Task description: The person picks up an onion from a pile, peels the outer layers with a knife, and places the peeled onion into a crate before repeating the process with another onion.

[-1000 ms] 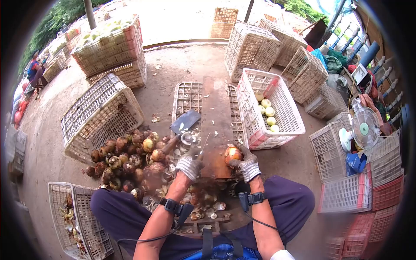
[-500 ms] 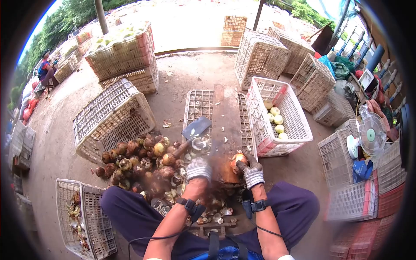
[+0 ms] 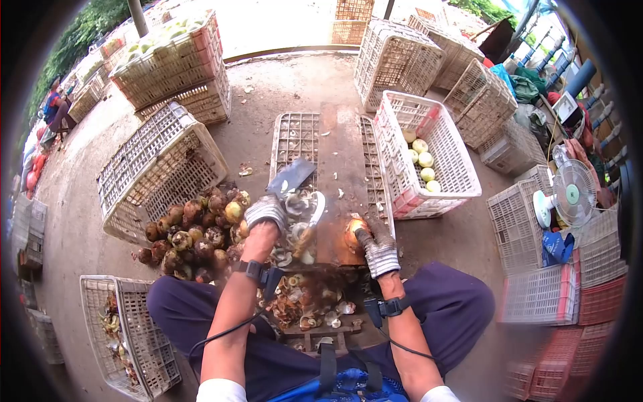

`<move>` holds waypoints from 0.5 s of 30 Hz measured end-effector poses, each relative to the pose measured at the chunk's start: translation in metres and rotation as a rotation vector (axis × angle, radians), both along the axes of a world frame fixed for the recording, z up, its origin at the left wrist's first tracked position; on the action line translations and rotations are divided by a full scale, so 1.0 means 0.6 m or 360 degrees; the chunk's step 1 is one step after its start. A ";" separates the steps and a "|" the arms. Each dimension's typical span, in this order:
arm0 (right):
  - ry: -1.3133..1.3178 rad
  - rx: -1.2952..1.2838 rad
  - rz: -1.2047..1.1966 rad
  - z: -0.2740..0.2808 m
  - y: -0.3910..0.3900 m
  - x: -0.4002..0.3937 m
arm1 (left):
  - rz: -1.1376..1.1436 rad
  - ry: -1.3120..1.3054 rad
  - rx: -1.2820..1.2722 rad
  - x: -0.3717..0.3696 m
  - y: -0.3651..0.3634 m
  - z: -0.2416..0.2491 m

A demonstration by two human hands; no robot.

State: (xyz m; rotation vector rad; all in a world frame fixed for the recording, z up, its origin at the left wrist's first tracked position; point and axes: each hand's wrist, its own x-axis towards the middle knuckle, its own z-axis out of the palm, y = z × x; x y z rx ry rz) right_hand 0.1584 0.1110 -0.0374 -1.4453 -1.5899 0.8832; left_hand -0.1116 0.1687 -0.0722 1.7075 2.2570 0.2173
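Observation:
My left hand (image 3: 266, 213), in a striped work glove, lies over the handle of a cleaver, its fingers curled and mostly hidden. The cleaver's dark blade (image 3: 293, 175) points away over a white grid crate, beside pale peelings (image 3: 300, 208). My right hand (image 3: 379, 250), in a dirty striped glove, is closed round an orange-brown onion (image 3: 355, 234) at the near end of a wooden board (image 3: 338, 161). A pile of unpeeled onions (image 3: 194, 231) is left of my left hand.
A white crate (image 3: 471, 189) with several peeled onions stands right of the board. An empty crate (image 3: 161, 157) lies tipped behind the pile. Scraps fill a crate (image 3: 87, 321) at lower left. Stacked crates, a fan (image 3: 574, 191) and a seated person (image 3: 57, 110) are farther out.
My left hand has moved left and away from me, from beside the board onto the cleaver's handle. My right hand still holds the onion. The whole view has shifted slightly.

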 end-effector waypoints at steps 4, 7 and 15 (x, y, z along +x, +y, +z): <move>0.0156 -0.0069 -0.0025 -0.014 -0.001 0.009 | 0.0503 -0.0587 0.0049 -0.009 -0.043 -0.020; 0.0222 -0.0198 -0.0040 -0.019 0.004 0.011 | 0.0221 -0.1074 -0.0025 -0.005 -0.090 -0.056; 0.0062 -0.0091 -0.0223 -0.022 0.004 -0.003 | 0.0151 -0.1585 -0.0136 0.148 -0.270 0.034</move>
